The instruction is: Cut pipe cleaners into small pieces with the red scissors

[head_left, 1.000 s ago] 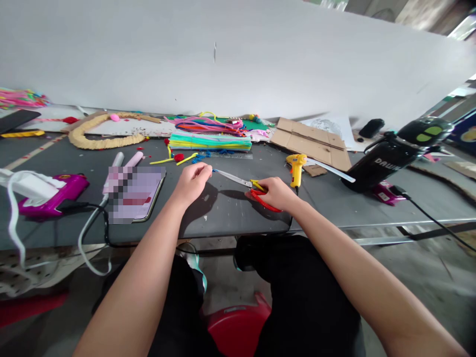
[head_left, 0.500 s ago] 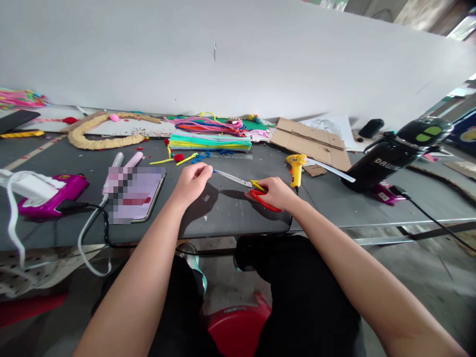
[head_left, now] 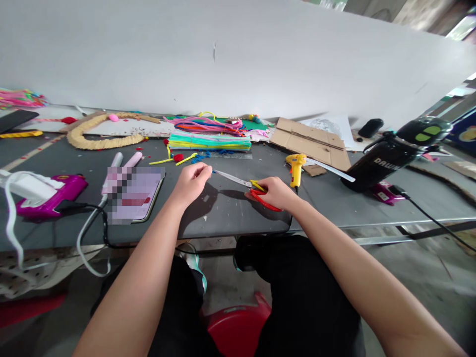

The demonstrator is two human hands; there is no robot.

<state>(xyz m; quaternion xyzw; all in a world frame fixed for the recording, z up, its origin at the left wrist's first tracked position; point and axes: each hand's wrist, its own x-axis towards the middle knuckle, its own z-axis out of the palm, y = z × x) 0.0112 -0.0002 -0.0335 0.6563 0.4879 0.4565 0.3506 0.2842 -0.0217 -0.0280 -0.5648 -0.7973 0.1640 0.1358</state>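
My right hand (head_left: 274, 192) is closed around the red and yellow handles of a pair of scissors (head_left: 234, 179). The blades point left and look nearly closed, their tips beside the fingers of my left hand (head_left: 194, 182). That hand pinches a small blue piece, probably pipe cleaner; only a tiny end shows at the fingertips, against the scissor tips. Behind the hands lies a stack of turquoise and yellow pipe cleaners (head_left: 210, 142). Blue scraps (head_left: 196, 158), a red pom-pom (head_left: 178, 157) and bent yellow pieces (head_left: 160, 161) lie just beyond my left hand.
A yellow glue gun (head_left: 296, 171) stands right of the scissors, before flattened cardboard (head_left: 310, 142). A black bottle (head_left: 396, 156) leans farther right. At left are a phone (head_left: 148, 201), a purple power strip (head_left: 55, 198) with cables, and a curved tan wrapped form (head_left: 82, 139).
Both hands and the scissors hold practically the same position. The whole view has shifted very slightly.
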